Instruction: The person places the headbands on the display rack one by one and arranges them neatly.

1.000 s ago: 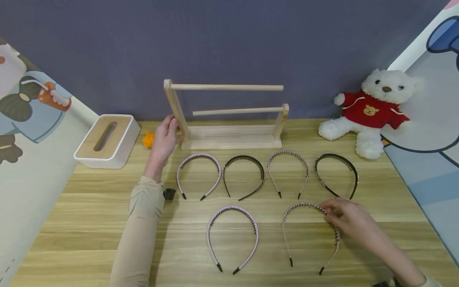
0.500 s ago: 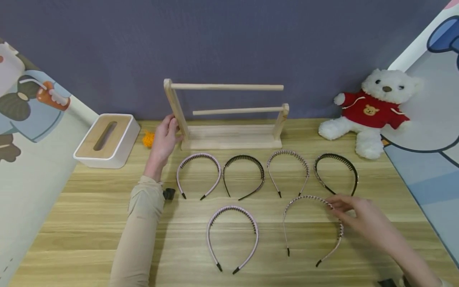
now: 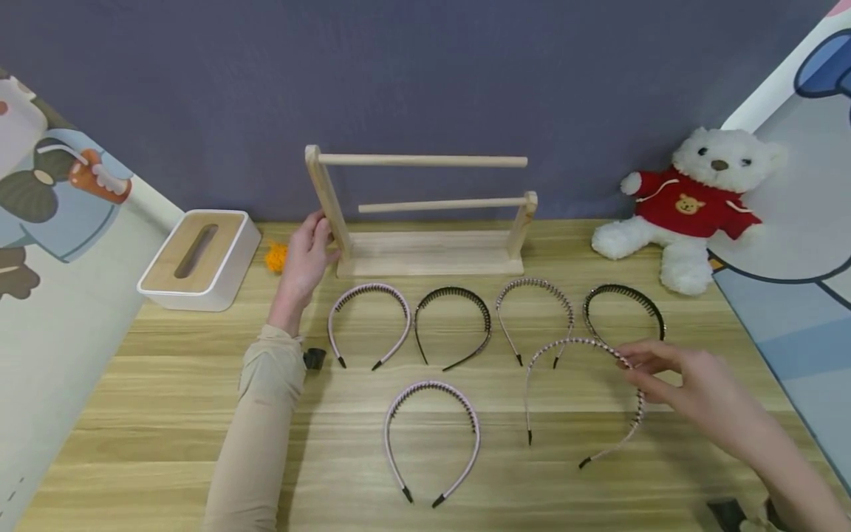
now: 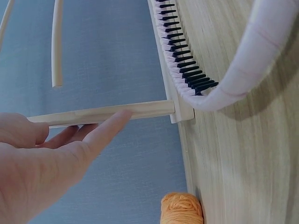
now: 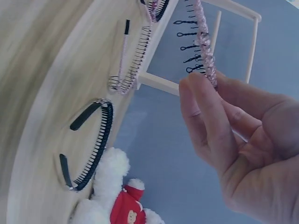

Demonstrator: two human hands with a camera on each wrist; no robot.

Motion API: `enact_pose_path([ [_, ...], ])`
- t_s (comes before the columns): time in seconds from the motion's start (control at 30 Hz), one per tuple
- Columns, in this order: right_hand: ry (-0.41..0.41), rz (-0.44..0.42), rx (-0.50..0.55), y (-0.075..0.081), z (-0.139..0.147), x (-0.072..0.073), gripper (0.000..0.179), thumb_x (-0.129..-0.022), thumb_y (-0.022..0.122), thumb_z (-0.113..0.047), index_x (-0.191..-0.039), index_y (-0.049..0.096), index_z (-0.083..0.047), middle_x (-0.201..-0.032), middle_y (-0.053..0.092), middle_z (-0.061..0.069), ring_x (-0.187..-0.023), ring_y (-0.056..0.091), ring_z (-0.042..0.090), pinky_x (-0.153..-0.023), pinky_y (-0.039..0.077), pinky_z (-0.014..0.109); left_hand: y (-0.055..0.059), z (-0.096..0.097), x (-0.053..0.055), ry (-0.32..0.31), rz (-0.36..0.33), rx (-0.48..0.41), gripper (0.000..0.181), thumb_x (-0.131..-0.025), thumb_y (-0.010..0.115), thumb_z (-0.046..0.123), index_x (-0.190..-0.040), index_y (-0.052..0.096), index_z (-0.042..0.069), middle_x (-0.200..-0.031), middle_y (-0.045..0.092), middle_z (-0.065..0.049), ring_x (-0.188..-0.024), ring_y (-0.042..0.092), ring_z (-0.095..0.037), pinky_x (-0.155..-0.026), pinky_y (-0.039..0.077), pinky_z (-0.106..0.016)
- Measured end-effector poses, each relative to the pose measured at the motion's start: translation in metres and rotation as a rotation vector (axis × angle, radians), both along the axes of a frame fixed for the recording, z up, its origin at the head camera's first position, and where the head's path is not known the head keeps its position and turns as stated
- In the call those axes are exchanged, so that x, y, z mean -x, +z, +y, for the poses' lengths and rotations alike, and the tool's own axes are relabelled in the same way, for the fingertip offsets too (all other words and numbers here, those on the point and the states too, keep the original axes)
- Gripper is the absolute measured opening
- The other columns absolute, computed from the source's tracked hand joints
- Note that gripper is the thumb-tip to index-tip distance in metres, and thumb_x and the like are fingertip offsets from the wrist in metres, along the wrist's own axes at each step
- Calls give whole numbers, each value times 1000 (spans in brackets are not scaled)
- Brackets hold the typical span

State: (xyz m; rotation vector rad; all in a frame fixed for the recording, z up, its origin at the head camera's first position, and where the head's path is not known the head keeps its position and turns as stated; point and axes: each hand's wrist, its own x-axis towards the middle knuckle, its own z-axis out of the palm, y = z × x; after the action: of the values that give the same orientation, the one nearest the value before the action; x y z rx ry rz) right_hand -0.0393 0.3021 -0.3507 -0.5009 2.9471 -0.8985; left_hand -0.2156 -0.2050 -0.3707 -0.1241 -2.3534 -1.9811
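Observation:
My right hand (image 3: 698,388) pinches a pink beaded headband (image 3: 641,406) near its upper right side. In the head view this band is raised and overlaps the row behind it. The right wrist view shows its beads and dark comb teeth (image 5: 189,48) above the fingertips. My left hand (image 3: 304,258) holds the left upright (image 4: 152,109) of a pale wooden rack (image 3: 432,255) with two bare rods. Lying behind the right hand is a black headband (image 3: 628,290), beside another pink beaded one (image 3: 532,282). A smooth lilac headband (image 3: 368,288) lies near the left hand.
Another black headband (image 3: 453,292) lies in the back row, and a second lilac one (image 3: 432,386) at the front. A tissue box (image 3: 226,277) and orange yarn ball (image 3: 275,258) stand left of the rack. A white teddy bear (image 3: 688,207) in red sits at right.
The right hand has lifted the pink beaded headband and moved it away from me and slightly right, toward the back row. The left hand stays on the rack's upright.

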Motion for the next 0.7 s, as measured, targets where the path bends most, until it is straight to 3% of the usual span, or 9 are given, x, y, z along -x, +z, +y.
enact_pose_path([
  [0.13,-32,-5,14,6,-3,-1,34,-87,84,10,-119,77,0,-98,80,7,-77,67,-3,-55,59,18,0,1,1,-1,1,-2,53,-119,34,23,-164,33,-5,-161,40,-30,-151,41,-41,-118,47,-55],
  [0.37,-39,77,48,16,-9,1,37,-85,85,11,-118,77,-2,-95,80,5,-73,69,-2,-55,58,15,-1,0,0,3,3,9,53,-119,33,23,-163,34,-5,-160,41,-30,-150,42,-42,-117,47,-55],
  [0.7,-54,93,50,28,-14,4,36,-87,85,8,-120,77,-3,-93,79,3,-71,70,-1,-58,59,14,1,0,-1,7,-6,17,53,-119,33,23,-163,34,-5,-161,40,-30,-150,42,-42,-117,47,-54],
])
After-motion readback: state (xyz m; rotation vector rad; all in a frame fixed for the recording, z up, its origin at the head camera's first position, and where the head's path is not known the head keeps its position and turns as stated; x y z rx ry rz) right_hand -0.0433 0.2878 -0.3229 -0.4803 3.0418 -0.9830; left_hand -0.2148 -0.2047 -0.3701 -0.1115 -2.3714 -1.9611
